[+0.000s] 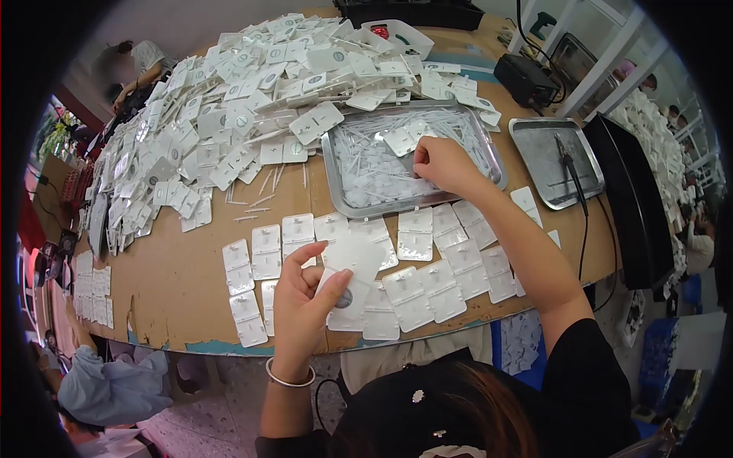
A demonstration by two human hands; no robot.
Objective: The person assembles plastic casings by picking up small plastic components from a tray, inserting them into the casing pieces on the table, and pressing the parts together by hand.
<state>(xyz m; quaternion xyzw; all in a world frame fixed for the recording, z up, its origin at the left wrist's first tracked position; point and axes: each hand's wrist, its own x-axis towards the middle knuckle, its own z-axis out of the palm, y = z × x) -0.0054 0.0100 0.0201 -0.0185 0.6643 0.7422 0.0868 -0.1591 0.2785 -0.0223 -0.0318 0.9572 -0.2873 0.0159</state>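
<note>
My left hand [309,294], with a bangle on its wrist, holds a white plastic card [357,256] that has a grey round mark near its lower edge. My right hand [439,164] is over the metal tray [334,183], its fingers closed together; whatever they pinch is too small to make out. Thin white plastic sticks [366,149] and clear small pieces fill that tray. A white card piece [405,139] lies on them beside my right fingers. Rows of white cards [416,233] lie on the cardboard-covered table below the tray.
A large heap of white cards [229,107] covers the back left. To the right are a second metal tray [542,164] with a corded tool, a black box [527,80] and a long black bin [630,198]. Other people sit at left and far right.
</note>
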